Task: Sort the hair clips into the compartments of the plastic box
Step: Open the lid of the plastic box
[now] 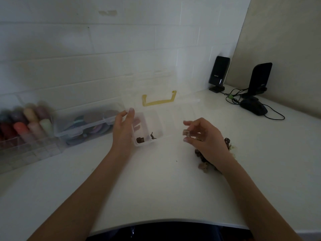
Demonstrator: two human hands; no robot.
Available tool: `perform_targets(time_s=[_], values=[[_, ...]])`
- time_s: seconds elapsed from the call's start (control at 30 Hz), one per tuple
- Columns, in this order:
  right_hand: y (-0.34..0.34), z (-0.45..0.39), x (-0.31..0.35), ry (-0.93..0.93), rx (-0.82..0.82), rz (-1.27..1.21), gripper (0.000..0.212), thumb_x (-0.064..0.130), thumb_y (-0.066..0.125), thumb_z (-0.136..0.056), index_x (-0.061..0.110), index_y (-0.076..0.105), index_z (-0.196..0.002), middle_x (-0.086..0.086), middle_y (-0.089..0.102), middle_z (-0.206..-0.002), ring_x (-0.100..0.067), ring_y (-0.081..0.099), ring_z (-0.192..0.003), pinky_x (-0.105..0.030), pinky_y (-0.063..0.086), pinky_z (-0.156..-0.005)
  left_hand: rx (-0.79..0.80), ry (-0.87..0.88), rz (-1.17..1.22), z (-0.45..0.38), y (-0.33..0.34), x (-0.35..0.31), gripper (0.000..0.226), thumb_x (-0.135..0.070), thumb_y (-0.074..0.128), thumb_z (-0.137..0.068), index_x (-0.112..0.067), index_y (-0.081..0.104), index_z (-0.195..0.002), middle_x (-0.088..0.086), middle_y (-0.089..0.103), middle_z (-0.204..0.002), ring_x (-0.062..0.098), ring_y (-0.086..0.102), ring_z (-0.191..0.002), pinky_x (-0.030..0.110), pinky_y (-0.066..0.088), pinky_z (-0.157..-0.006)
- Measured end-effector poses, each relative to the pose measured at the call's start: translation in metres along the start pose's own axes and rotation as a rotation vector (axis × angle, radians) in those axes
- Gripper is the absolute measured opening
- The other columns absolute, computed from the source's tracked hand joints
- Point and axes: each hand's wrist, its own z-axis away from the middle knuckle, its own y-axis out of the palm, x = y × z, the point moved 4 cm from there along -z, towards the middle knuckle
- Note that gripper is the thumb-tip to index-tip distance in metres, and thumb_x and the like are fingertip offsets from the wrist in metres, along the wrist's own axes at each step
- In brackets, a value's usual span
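step: carry clip to box | right hand (205, 136) pinches pale hair clip (186, 133), 3 o'clock of plastic box (147, 129) | left hand (124, 126) grips box's left wall | next: drop in matching compartment | pile (205, 160) at 4 o'clock

Dim white tiled wall (86, 49) behind a white table (156, 188), beige side wall (286, 40).
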Motion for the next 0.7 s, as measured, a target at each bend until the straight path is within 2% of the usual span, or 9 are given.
perform_targets(time_s=[0.13,0.23,0.37,0.4,0.47,0.53,0.63,0.7], values=[[-0.003,0.000,0.002,-0.045,-0.053,0.165,0.021,0.014,0.079,-0.072,0.025,0.065,-0.081,0.017,0.063,-0.099,-0.003,0.060,-0.086,-0.012,0.046,-0.074,-0.003,-0.016,0.017,0.001,0.002,0.003,0.015,-0.031,0.051,-0.095,-0.023,0.050,-0.082,-0.001,0.062,-0.091,0.014,0.063,-0.084,0.032,0.049,-0.083],[0.003,-0.001,0.009,-0.118,-0.086,0.223,0.005,0.021,0.076,-0.077,0.023,0.072,-0.080,0.017,0.070,-0.085,-0.006,0.059,-0.079,-0.015,0.042,-0.073,0.009,-0.012,0.012,0.003,0.004,0.002,0.018,-0.031,0.049,-0.096,-0.021,0.050,-0.081,-0.001,0.063,-0.092,0.015,0.063,-0.088,0.035,0.049,-0.087],[0.031,-0.011,0.025,-0.256,-0.034,0.294,0.007,0.019,0.074,-0.078,0.020,0.067,-0.076,0.015,0.066,-0.074,-0.003,0.054,-0.074,-0.012,0.038,-0.071,0.052,-0.033,-0.013,0.006,0.004,0.003,0.026,-0.037,0.049,-0.095,-0.013,0.052,-0.090,0.013,0.065,-0.109,0.025,0.063,-0.108,0.048,0.051,-0.093],[0.040,-0.014,0.031,-0.299,-0.015,0.339,0.008,0.020,0.072,-0.079,0.019,0.065,-0.077,0.014,0.064,-0.073,-0.003,0.052,-0.075,-0.016,0.039,-0.072,0.066,-0.033,-0.021,0.006,0.004,0.003,0.031,-0.039,0.049,-0.095,-0.009,0.052,-0.096,0.018,0.063,-0.116,0.027,0.062,-0.111,0.050,0.050,-0.094],[0.055,-0.020,0.037,-0.387,0.016,0.467,0.004,0.017,0.066,-0.082,0.017,0.063,-0.080,0.010,0.066,-0.080,-0.010,0.055,-0.083,-0.029,0.043,-0.077,0.080,-0.027,-0.024,0.006,0.005,0.002,0.031,-0.039,0.048,-0.096,-0.008,0.052,-0.098,0.021,0.061,-0.121,0.029,0.061,-0.113,0.050,0.050,-0.094],[0.063,-0.023,0.032,-0.425,0.042,0.589,0.007,0.014,0.064,-0.082,0.018,0.067,-0.086,0.006,0.069,-0.098,-0.018,0.057,-0.098,-0.037,0.042,-0.083,0.076,-0.023,-0.008,0.007,0.006,0.002,0.024,-0.036,0.046,-0.097,-0.012,0.053,-0.094,0.020,0.062,-0.119,0.030,0.061,-0.112,0.048,0.051,-0.092],[0.057,-0.020,0.020,-0.428,0.038,0.547,0.016,0.012,0.065,-0.083,0.022,0.070,-0.094,0.008,0.066,-0.115,-0.016,0.055,-0.108,-0.037,0.044,-0.088,0.046,-0.008,0.006,0.009,0.008,0.003,0.020,-0.033,0.045,-0.098,-0.018,0.055,-0.088,0.012,0.063,-0.105,0.028,0.062,-0.104,0.042,0.053,-0.083],[0.045,-0.015,0.020,-0.430,0.007,0.490,0.018,0.009,0.065,-0.082,0.022,0.071,-0.094,0.008,0.067,-0.110,-0.012,0.057,-0.102,-0.033,0.046,-0.088,0.039,0.013,-0.001,0.009,0.009,0.002,0.020,-0.031,0.043,-0.098,-0.020,0.054,-0.085,0.005,0.063,-0.098,0.025,0.062,-0.098,0.037,0.052,-0.079]])
